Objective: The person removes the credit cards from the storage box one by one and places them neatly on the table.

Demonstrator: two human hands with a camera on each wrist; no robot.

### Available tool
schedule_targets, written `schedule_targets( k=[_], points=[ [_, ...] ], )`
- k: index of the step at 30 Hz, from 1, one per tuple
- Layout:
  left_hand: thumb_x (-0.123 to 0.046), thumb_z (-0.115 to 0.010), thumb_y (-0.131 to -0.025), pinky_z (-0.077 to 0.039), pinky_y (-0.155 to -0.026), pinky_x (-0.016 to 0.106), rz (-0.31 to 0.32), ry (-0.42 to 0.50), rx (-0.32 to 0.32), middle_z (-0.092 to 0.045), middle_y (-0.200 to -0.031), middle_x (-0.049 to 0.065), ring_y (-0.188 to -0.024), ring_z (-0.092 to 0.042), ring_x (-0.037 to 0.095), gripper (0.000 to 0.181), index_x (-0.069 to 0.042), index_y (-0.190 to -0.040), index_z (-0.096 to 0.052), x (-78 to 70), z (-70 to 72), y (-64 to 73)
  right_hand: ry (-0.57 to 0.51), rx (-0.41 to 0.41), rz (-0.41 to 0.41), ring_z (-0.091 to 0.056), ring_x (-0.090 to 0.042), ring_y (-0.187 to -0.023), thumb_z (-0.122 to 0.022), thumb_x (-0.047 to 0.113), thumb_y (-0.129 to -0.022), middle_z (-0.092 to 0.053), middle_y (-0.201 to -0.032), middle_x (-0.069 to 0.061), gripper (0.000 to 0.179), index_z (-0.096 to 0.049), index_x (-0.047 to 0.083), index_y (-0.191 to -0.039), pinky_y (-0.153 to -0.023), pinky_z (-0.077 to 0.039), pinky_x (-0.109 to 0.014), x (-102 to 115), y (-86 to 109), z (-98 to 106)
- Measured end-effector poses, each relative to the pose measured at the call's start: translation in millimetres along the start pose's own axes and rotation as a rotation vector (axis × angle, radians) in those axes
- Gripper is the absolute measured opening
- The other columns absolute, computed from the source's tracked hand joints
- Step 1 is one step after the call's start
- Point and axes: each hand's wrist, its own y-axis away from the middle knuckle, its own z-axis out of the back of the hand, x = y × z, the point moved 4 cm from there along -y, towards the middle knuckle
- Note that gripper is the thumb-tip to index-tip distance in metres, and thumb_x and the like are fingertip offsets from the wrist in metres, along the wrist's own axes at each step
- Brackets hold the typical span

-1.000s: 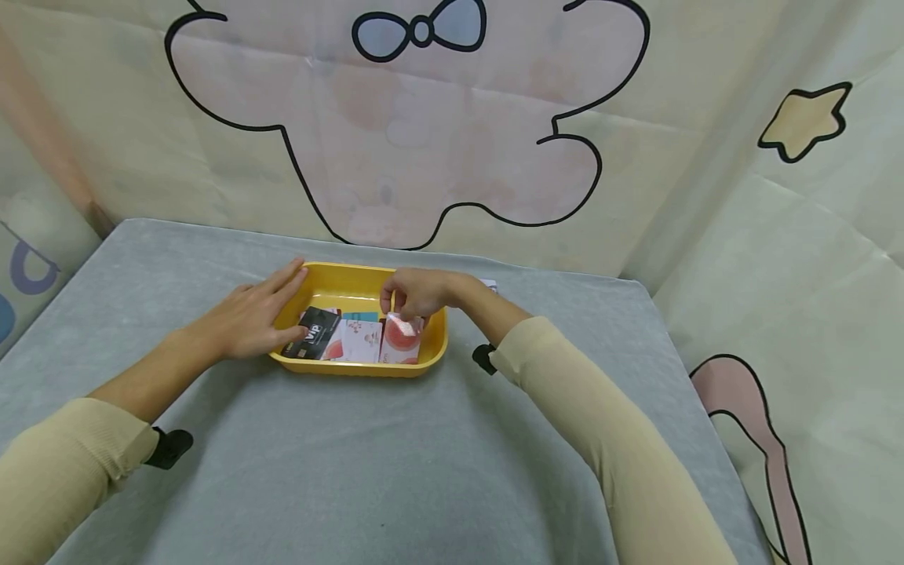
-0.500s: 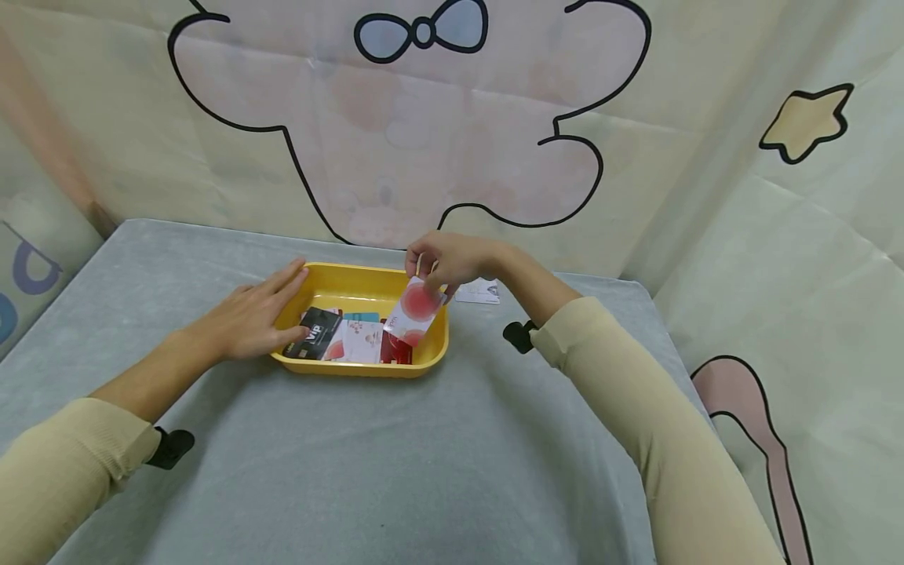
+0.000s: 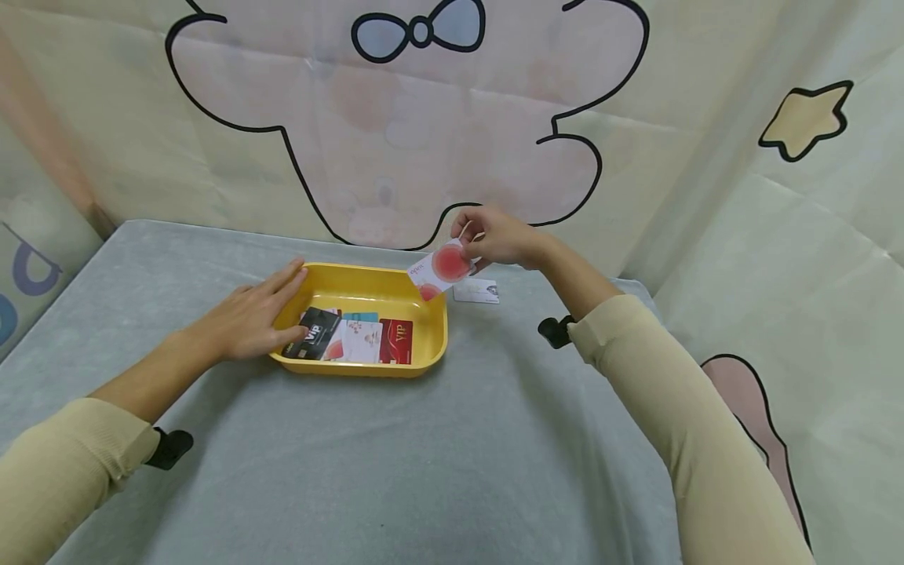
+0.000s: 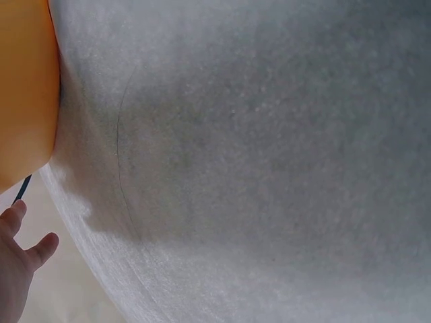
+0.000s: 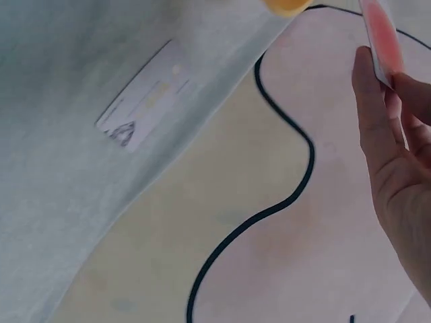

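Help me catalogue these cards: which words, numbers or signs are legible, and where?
"VIP": black card in the yellow tray.
"VIP", sideways: red card, same tray.
Too small or blurred: black card's gold marks; any print on the pink-circled card in the right hand, white card outside the tray, flowered card inside.
Purple wall shape: letter-like, unclear.

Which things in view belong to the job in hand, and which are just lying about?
The job, as I judge it:
right hand
pink-and-white card it pinches
left hand
yellow tray
inside: black VIP card, red VIP card, white patterned card, teal card
probably the loose white card

Just surroundings:
grey cloth
printed wall hanging
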Motion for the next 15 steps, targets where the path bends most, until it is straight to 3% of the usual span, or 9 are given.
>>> schedule_targets(
  k=[15],
  points=[
    [-0.048, -0.057, -0.093, -0.026, -0.107, 0.07, 0.017, -0.005, 0.0, -0.004, -0.166, 0.016, -0.142, -0.03, 0.046, 0.092, 0.0, -0.158, -0.013, 1.5, -2.1, -1.2, -0.11, -0.299, -0.049, -0.051, -0.027, -0.097, -0.055, -0.001, -0.098, -0.048, -0.107, -0.016, 0.026, -0.05, -0.003, -0.124, -0.088, -0.056, -0.037, -60.5, 6.9, 32.7]
  ],
)
